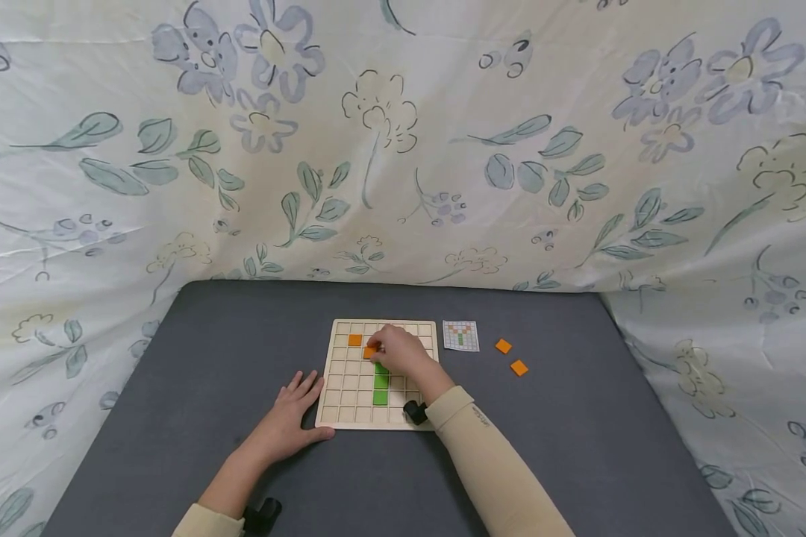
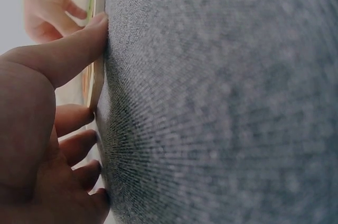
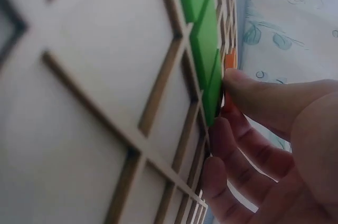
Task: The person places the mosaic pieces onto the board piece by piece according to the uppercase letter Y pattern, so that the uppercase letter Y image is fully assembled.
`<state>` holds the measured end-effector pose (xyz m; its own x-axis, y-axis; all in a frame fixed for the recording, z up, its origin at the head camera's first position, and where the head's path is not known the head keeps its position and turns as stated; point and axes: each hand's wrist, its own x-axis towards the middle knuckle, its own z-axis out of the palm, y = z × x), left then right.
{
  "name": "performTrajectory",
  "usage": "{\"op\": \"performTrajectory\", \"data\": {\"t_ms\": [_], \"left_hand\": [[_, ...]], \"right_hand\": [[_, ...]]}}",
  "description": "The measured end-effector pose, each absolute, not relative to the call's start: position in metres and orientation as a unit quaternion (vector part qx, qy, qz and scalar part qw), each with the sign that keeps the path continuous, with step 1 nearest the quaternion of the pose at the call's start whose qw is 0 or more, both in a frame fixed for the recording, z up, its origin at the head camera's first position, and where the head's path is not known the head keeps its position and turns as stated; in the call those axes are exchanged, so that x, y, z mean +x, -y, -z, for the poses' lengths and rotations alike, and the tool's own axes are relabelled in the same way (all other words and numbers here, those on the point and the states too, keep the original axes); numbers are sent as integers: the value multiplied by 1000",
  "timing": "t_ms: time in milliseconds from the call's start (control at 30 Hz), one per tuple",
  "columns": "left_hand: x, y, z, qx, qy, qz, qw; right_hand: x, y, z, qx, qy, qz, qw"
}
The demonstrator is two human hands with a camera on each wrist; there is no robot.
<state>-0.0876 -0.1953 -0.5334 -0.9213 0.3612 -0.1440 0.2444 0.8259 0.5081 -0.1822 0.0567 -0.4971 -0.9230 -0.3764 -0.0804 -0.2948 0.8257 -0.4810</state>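
A wooden grid board (image 1: 349, 421) lies flat on the grey table. My right hand (image 1: 399, 350) reaches over its upper middle, pinching an orange square tile (image 1: 369, 353) low over the grid; in the right wrist view the thumb (image 3: 240, 82) is against the orange tile (image 3: 231, 60). Just below this hand runs a column of green tiles (image 1: 380, 382) set in the cells. One more orange tile (image 1: 354, 340) sits in a cell at the upper left. Fingers spread, my left hand (image 1: 289, 425) rests at the board's lower left corner, its thumb (image 2: 87, 42) touching the edge.
A small printed pattern card (image 1: 460, 336) lies right of the board. Beyond it are two loose orange tiles, an upper tile (image 1: 503, 346) and a lower tile (image 1: 519, 368). A floral cloth (image 1: 376, 186) hangs behind the table (image 1: 242, 335) and at both sides.
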Motion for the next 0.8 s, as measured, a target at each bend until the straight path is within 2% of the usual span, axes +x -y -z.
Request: {"op": "performTrajectory", "data": {"t_ms": [333,800], "left_hand": [[-81,195,532,158,-949,-248,111],[-73,206,531,162,-951,-235,122]], "right_hand": [[-181,-49,498,-195,-957,198,83],[-148,-58,482,-173,-955,237,48]]}}
